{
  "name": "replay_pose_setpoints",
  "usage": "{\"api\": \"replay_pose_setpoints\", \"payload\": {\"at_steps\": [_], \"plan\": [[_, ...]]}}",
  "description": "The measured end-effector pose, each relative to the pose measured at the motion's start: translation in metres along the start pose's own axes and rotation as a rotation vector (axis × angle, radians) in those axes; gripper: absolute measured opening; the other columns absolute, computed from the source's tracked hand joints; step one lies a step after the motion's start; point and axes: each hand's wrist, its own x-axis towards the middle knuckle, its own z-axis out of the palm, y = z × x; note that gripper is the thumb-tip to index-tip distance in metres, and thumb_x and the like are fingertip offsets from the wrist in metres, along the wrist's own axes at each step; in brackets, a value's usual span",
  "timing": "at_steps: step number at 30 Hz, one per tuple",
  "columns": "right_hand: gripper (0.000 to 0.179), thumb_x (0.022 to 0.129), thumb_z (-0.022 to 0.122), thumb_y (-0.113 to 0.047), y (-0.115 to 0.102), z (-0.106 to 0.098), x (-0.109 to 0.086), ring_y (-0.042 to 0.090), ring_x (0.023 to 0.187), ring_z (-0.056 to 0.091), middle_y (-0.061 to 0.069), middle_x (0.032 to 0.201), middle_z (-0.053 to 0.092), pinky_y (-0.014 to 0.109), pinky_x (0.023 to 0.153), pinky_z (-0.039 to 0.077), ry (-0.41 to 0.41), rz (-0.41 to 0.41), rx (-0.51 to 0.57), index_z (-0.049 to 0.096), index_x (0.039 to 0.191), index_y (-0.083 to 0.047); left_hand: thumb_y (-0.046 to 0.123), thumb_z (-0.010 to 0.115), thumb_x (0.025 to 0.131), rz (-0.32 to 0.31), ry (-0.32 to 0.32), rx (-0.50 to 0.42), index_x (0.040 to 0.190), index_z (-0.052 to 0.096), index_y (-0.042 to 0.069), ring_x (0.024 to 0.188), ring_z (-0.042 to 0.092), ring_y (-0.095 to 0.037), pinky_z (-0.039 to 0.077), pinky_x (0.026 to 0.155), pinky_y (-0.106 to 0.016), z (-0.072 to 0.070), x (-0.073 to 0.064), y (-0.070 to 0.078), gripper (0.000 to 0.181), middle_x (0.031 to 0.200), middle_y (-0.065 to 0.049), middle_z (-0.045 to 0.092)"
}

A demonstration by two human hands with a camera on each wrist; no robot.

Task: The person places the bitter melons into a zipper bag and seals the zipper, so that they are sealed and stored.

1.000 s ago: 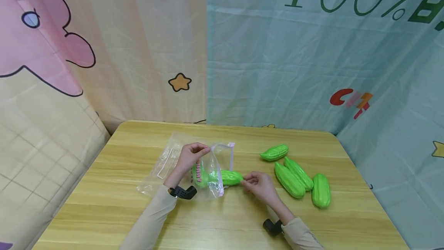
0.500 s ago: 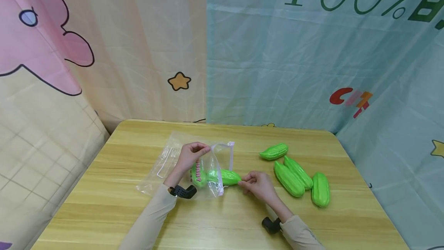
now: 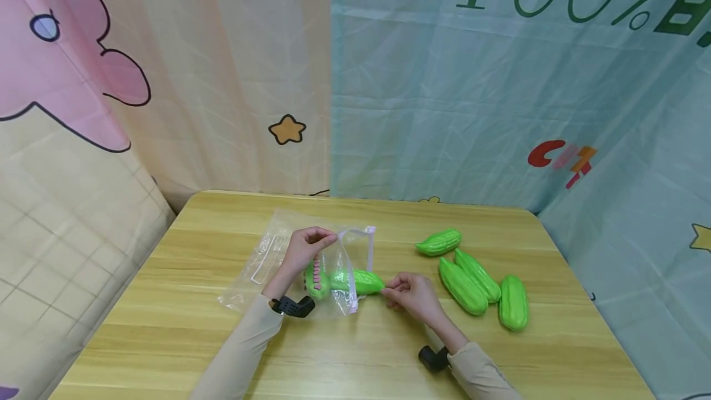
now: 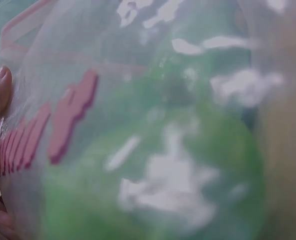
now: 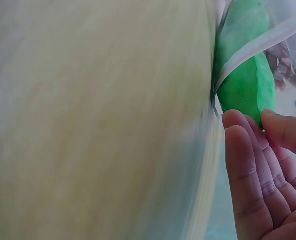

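Observation:
My left hand (image 3: 302, 252) pinches the upper edge of a clear zip bag (image 3: 266, 258) near its mouth, which gapes to the right. Pink print runs across the bag's plastic in the left wrist view. Inside lies one green bitter melon (image 3: 317, 283). A second bitter melon (image 3: 369, 283) lies partly through the bag's mouth, its pointed end sticking out. My right hand (image 3: 413, 295) pinches that tip between thumb and fingers. The right wrist view shows the bag's zip strip (image 5: 258, 47) crossing over this bitter melon (image 5: 248, 90).
Several more bitter melons lie right of my right hand: one at the back (image 3: 439, 242), a touching pair (image 3: 463, 287), and one at the far right (image 3: 513, 303). All lie on a wooden table (image 3: 344, 363). Printed curtains (image 3: 433, 110) hang behind the table.
My right hand has pushed the second bitter melon slightly left, further into the bag, and the melon inside has shifted left a little. The left hand holds its place.

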Motion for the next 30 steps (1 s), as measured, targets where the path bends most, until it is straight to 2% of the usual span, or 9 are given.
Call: {"api": "replay_pose_setpoints", "payload": {"at_steps": [8,14,23,30], "plan": [[0.011,0.083,0.073,-0.004,-0.0004,0.0005,-0.0001,0.022,0.058,0.065,0.011,0.067,0.066,0.030,0.051,0.052,-0.022,0.002,0.032,0.064,0.080,0.003,0.023,0.075,0.083,0.003,0.008,0.005,0.092,0.071,0.003,0.081,0.061,-0.017,0.047,0.072,-0.026,0.0003,-0.0003,-0.0030,0.023,0.088,-0.004,0.070],[0.009,0.083,0.071,-0.001,0.0007,0.0013,0.0000,0.024,0.060,0.066,0.013,0.069,0.067,0.029,0.052,0.052,-0.046,-0.007,0.055,0.064,0.082,0.004,0.019,0.073,0.085,0.026,-0.002,0.009,0.094,0.070,-0.001,0.080,0.060,-0.016,0.046,0.072,-0.025,0.0001,-0.0008,0.0012,0.023,0.088,-0.005,0.070],[0.009,0.084,0.071,-0.002,0.0003,0.0018,0.0010,0.024,0.061,0.066,0.013,0.070,0.067,0.030,0.052,0.053,-0.050,0.000,0.058,0.065,0.083,0.004,0.021,0.074,0.084,0.034,-0.002,0.005,0.092,0.071,0.002,0.083,0.062,-0.019,0.048,0.074,-0.028,0.0005,0.0006,-0.0028,0.021,0.088,-0.004,0.070],[0.009,0.085,0.070,-0.003,-0.0017,0.0032,0.0034,0.024,0.061,0.066,0.013,0.071,0.067,0.031,0.052,0.053,-0.056,-0.024,0.047,0.065,0.085,0.004,0.023,0.075,0.083,0.040,0.007,0.009,0.092,0.071,0.003,0.083,0.062,-0.017,0.048,0.074,-0.027,-0.0004,0.0017,-0.0014,0.022,0.088,-0.003,0.071]]}}
